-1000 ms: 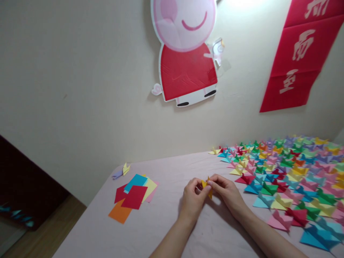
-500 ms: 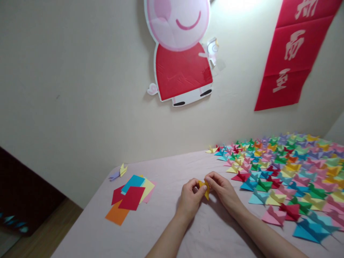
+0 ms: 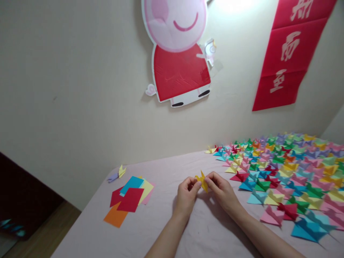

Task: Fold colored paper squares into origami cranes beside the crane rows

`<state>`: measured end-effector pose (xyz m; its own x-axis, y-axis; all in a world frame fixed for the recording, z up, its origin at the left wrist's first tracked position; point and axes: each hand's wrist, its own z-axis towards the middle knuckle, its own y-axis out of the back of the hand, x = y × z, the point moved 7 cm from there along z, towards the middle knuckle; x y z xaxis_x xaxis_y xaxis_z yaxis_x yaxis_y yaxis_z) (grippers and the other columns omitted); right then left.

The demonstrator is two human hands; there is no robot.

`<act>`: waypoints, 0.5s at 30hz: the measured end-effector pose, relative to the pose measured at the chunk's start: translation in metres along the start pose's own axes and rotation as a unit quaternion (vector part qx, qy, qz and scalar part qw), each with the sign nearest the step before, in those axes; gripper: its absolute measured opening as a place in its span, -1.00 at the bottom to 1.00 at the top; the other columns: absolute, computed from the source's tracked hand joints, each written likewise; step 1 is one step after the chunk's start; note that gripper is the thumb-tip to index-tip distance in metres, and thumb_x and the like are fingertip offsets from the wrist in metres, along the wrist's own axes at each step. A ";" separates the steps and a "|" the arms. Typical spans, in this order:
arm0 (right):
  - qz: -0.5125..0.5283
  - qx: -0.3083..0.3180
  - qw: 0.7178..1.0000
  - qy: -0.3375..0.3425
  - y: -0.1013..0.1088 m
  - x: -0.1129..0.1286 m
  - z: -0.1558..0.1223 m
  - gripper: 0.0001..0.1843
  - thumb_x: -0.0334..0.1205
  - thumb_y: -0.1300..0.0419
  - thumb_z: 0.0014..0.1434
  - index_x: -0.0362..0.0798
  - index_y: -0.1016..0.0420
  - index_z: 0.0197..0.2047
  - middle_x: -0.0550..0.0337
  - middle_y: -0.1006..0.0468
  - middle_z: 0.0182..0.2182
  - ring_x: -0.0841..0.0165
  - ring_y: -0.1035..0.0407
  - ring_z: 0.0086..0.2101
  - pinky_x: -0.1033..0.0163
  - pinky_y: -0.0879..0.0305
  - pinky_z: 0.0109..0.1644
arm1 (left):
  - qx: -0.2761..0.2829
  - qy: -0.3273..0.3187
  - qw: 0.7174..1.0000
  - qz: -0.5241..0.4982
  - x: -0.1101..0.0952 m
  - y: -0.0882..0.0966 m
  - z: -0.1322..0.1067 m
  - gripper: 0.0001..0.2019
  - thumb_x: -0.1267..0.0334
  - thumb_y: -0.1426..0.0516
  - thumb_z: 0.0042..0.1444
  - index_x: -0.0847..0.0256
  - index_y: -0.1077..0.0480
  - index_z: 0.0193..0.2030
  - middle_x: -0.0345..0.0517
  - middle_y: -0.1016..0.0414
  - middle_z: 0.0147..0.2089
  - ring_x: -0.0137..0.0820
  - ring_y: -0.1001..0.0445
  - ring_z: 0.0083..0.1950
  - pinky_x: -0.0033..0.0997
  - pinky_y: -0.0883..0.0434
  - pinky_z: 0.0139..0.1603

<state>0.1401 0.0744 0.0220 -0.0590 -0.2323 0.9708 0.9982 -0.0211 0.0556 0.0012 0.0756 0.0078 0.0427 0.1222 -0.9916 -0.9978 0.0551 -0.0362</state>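
Across the pale sheet [image 3: 88,240], folded birds [image 3: 289,211] crowd the right side. I pinch the yellow paper [image 3: 203,182] from both sides, it sitting between my left hand's [image 3: 185,196] and right hand's [image 3: 223,191] fingertips.

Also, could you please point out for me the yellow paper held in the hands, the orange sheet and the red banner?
Held yellow paper [image 3: 203,182]: head view, middle of its folded body.
Orange sheet [image 3: 116,215]: head view, middle of its visible surface.
Red banner [image 3: 294,66]: head view, bare red near its middle.
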 end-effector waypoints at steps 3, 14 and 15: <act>0.010 -0.001 1.000 -0.004 0.001 -0.002 0.002 -0.53 0.23 -0.25 0.05 -0.03 -0.39 -0.50 0.30 -0.36 -0.58 0.38 -0.22 -0.51 0.28 -0.16 -0.41 | -0.003 0.000 1.000 -0.009 -0.001 0.001 0.000 -0.66 -0.02 -0.26 -0.01 0.24 -0.39 -0.45 -0.22 -0.38 -0.46 -0.42 -0.29 -0.37 -0.45 -0.25 -0.29; 0.055 -0.002 0.998 0.038 0.000 -0.002 0.002 -0.72 0.07 -0.21 0.16 0.03 -0.40 -0.29 0.26 -0.41 -0.41 0.32 -0.33 -0.38 0.25 -0.31 -0.30 | -0.004 -0.003 0.999 -0.038 -0.008 0.004 0.001 -0.63 -0.08 -0.23 -0.01 0.23 -0.38 -0.46 -0.18 -0.40 -0.45 -0.37 -0.34 -0.35 -0.41 -0.30 -0.23; 0.050 -0.006 0.997 0.051 0.002 -0.001 0.001 -0.76 0.02 -0.21 0.16 0.04 -0.41 -0.26 0.24 -0.42 -0.37 0.30 -0.35 -0.34 0.24 -0.32 -0.26 | -0.005 -0.004 0.999 -0.037 -0.008 0.005 0.002 -0.63 -0.08 -0.22 0.01 0.23 -0.38 -0.46 -0.18 -0.40 -0.45 -0.37 -0.33 -0.35 -0.41 -0.30 -0.23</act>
<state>0.1421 0.0759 0.0219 0.0392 -0.3324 0.9423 0.9991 -0.0050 -0.0433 -0.0037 0.0765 0.0158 0.1164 0.1265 -0.9851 -0.9924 0.0548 -0.1103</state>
